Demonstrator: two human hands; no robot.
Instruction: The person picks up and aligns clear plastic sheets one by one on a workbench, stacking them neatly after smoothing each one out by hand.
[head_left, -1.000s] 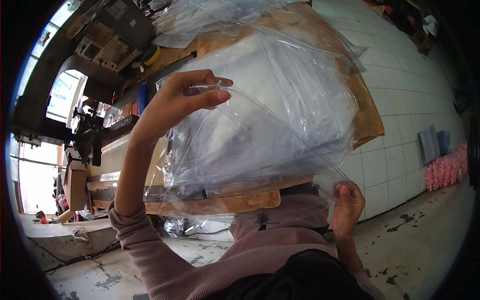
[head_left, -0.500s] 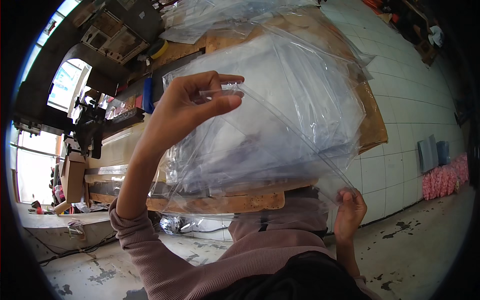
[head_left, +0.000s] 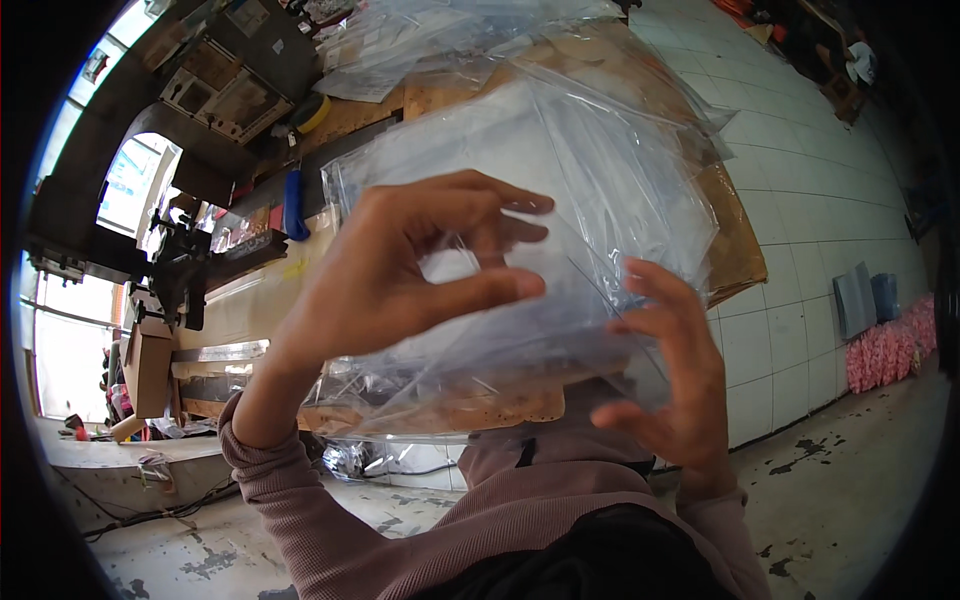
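Observation:
A pile of clear plastic sheets or bags (head_left: 450, 145) covers the front of the workbench. My left hand (head_left: 420, 265) hovers over the pile's near part, with its thumb and fingers apart and no grip visible. To its right my right hand (head_left: 675, 375) is raised by the pile's right front corner, fingers spread and curved. Loose clear film lies behind and between both hands. Being see-through, its edges are hard to trace, and I cannot tell whether the fingertips touch it.
More clear plastic (head_left: 400, 45) lies at the bench's far end. Brown cardboard (head_left: 738, 235) sticks out under the pile. A dark machine (head_left: 180, 255) stands at left, near a blue handle (head_left: 294, 205) and a yellow tape roll (head_left: 313, 113). Pink bundles (head_left: 890, 355) sit by the right wall.
Both hands have let go of the clear sheet stretched between them. My right hand has come up and inward with its fingers spreading; my left hand has moved slightly right and down.

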